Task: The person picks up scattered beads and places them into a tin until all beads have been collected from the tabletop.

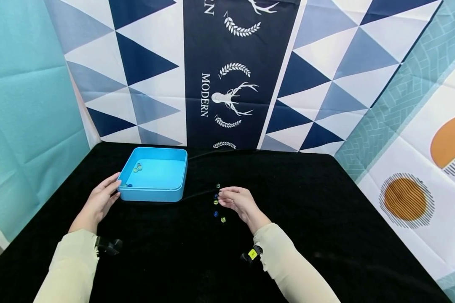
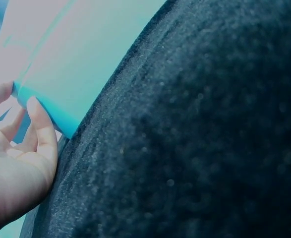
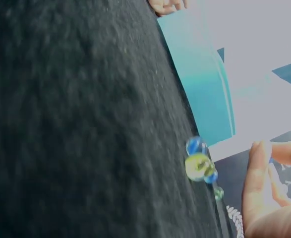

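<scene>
A light blue square box (image 1: 151, 195) sits on the black cloth at the left. My left hand (image 1: 98, 202) holds its near left corner; in the left wrist view the thumb (image 2: 42, 124) presses one side and the index finger reaches the corner. Several glass marbles lie in the box, among them a greenish group (image 1: 137, 167). My right hand (image 1: 240, 204) is over the cloth, thumb and index finger brought together, with a sliver of a blue marble (image 3: 270, 160) between them. Beside it lie several marbles in a loose row, including a yellow-green marble (image 1: 223, 219) and a blue marble (image 1: 215, 213).
Black cloth (image 1: 167, 252) covers the table. A patterned curtain (image 1: 227, 75) with triangles and deer heads hangs behind its far edge. Plain teal fabric (image 1: 30, 105) stands at the left, and printed fabric (image 1: 409, 168) at the right.
</scene>
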Demonstrator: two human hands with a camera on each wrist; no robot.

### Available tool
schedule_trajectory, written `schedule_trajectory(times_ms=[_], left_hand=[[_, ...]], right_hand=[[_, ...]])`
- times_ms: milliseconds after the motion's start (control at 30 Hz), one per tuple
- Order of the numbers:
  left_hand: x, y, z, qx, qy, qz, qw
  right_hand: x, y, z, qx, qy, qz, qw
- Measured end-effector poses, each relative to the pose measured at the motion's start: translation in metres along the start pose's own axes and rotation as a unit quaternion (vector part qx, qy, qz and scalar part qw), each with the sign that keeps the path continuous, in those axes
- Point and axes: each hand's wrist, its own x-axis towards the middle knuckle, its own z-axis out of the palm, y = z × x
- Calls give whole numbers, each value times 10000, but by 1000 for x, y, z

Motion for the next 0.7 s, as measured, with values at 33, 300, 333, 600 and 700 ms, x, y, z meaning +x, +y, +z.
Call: schedule_trajectory(times_ms=[33,300,333,600,700], left_hand=[[0,0,0,-24,-4,-7,10000],[1,-2,-1,13,-36,14,10000],[1,-2,-1,40,-42,18,10000],[2,-1,-3,12,-58,-73,10000],[2,-1,-3,-15,-108,-72,9999]], right_hand=[[0,0,2,41,-3,-41,10000],[1,5,18,339,-25,-231,9992],[1,5,20,343,-46,-274,9990],[2,8,41,310,-96,-369,9988],[3,10,48,267,-127,-367,9989]])
